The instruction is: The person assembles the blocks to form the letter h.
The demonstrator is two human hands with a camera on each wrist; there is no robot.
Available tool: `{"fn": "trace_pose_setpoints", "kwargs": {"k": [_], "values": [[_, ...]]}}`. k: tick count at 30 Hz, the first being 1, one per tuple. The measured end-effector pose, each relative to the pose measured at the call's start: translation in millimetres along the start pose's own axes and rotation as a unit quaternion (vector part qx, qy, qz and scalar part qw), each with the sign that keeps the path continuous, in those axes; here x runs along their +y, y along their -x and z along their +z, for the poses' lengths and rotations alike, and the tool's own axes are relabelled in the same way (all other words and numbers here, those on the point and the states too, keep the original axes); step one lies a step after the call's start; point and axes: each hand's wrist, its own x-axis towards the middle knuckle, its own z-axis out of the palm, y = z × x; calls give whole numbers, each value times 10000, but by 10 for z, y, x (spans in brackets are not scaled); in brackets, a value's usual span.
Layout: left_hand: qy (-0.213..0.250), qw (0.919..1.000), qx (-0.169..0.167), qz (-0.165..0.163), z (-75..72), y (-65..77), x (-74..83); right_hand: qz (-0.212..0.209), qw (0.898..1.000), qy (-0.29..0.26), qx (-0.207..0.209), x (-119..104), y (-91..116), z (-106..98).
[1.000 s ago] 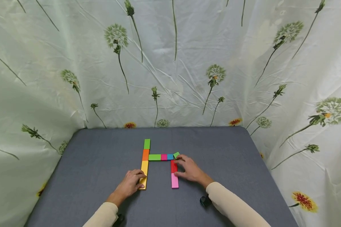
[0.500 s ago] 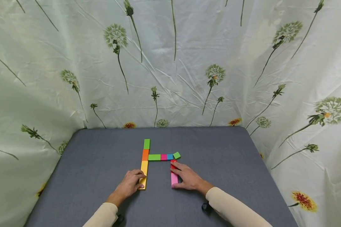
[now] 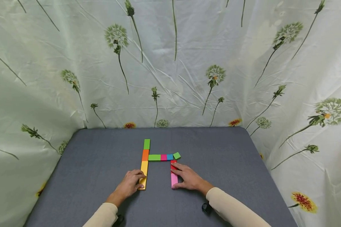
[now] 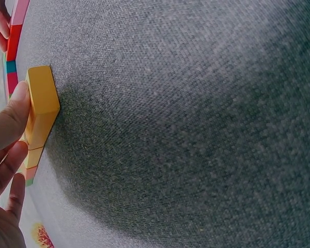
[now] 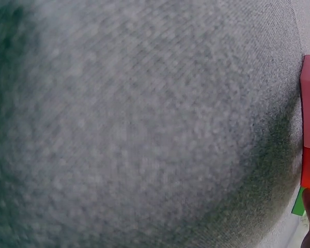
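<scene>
Flat coloured blocks form an h-like shape. The left column runs from a green block (image 3: 146, 144) through an orange block (image 3: 145, 155) to two yellow blocks, the nearer (image 4: 44, 90) under the left hand (image 3: 128, 183), whose thumb and fingertips rest on it. A crossbar of a green block (image 3: 154, 158), a magenta block (image 3: 163, 157) and a blue block (image 3: 170, 156) leads right. Below its end lie a red block (image 3: 173, 162) and a pink block (image 3: 174, 179). The right hand (image 3: 188, 178) touches both with spread fingers and thumb. A small green block (image 3: 176, 155) sits skewed beside the blue one.
All the blocks lie on a grey cloth-covered table (image 3: 102, 151). A white curtain (image 3: 176, 75) printed with dandelions hangs behind and beside it. Dark wrist-worn devices show under both light sleeves (image 3: 233, 205).
The right hand has come nearer along the column, from the small green and red blocks to the red and pink ones, uncovering the small green block. The left hand stays put.
</scene>
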Motion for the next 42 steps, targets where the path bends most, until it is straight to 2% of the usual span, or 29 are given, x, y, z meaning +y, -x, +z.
{"fn": "trace_pose_setpoints", "kwargs": {"k": [10, 26, 42], "values": [[22, 10000, 13, 8, 4, -3, 0, -13, 10000, -88, -17, 0, 12, -22], [-36, 9998, 167, 82, 5, 6, 10, -183, 9995, -44, 250, 78, 26, -33], [0, 10000, 29, 50, -4, -2, -1, -185, 9996, 21, 226, 107, 25, -25]]}}
